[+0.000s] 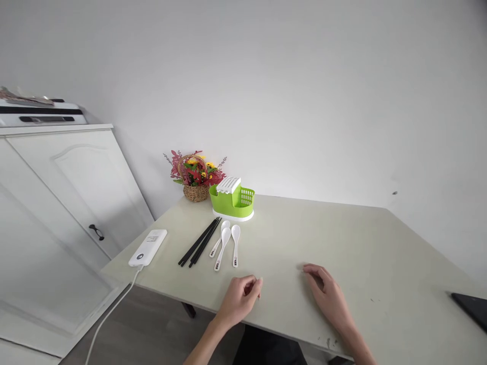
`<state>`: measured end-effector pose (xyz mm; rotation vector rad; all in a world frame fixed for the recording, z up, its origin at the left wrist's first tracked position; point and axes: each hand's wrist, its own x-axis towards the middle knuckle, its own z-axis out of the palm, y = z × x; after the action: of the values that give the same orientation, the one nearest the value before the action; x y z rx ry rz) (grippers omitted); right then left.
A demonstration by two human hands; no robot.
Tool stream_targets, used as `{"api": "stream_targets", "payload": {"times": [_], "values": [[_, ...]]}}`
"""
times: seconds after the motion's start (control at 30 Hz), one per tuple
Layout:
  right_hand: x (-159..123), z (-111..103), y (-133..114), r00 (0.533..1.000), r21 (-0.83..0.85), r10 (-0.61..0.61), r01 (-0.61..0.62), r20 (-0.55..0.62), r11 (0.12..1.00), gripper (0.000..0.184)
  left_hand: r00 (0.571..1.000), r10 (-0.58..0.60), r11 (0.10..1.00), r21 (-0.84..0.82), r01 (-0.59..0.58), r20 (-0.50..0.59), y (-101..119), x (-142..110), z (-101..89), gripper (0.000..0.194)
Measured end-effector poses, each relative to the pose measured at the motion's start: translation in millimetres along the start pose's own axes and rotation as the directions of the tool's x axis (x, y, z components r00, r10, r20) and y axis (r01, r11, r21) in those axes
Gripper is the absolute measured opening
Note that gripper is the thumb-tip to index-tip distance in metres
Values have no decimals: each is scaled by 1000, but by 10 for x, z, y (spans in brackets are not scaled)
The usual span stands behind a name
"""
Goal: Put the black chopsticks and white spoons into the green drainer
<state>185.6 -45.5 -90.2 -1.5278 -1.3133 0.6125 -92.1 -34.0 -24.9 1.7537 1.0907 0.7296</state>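
Observation:
My left hand rests at the table's near edge, its fingers curled in and nothing showing in it. Farther right, my right hand lies on the tabletop with loosely bent fingers, the thumb a little apart, holding nothing. Closest to the left hand are white spoons, one apart from a pair that overlap. Several black chopsticks lie in a slanted bundle left of them. Behind stands a green utensil holder with a white lid and white base.
A wicker basket of red and yellow flowers stands by the wall. On the left a white power bank trails a white cable over the edge, near a white cabinet. A dark flat object lies far right on the table.

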Motion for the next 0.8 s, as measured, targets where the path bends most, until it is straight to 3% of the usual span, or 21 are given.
{"api": "stream_targets", "payload": {"times": [0.17,0.27,0.37,0.47,0.53,0.63,0.8], "values": [[-31,7,-9,1000,-11,3,-3,-6,1000,34,998,9,1000,22,-7,-59,-41,-3,52,56],[-30,3,-12,1000,-22,6,-6,1,1000,34,995,67,996,63,-63,-75,-57,-50,-123,54],[-43,-11,-4,1000,-31,-11,12,9,999,34,957,148,964,251,-84,-249,-36,-107,-598,54],[-59,-18,20,1000,-42,-21,21,8,999,34,842,173,868,483,115,-512,-45,-128,-1188,46],[-64,-13,40,1000,-38,-18,18,9,999,35,797,225,752,620,223,-561,-121,-118,-1491,36],[-63,1,58,1000,-32,-7,7,7,999,35,822,207,611,726,315,-531,-326,-75,-1701,31],[-62,-5,60,1000,-28,19,-18,11,999,36,874,3,452,780,433,-487,-527,54,-1674,50]]}}
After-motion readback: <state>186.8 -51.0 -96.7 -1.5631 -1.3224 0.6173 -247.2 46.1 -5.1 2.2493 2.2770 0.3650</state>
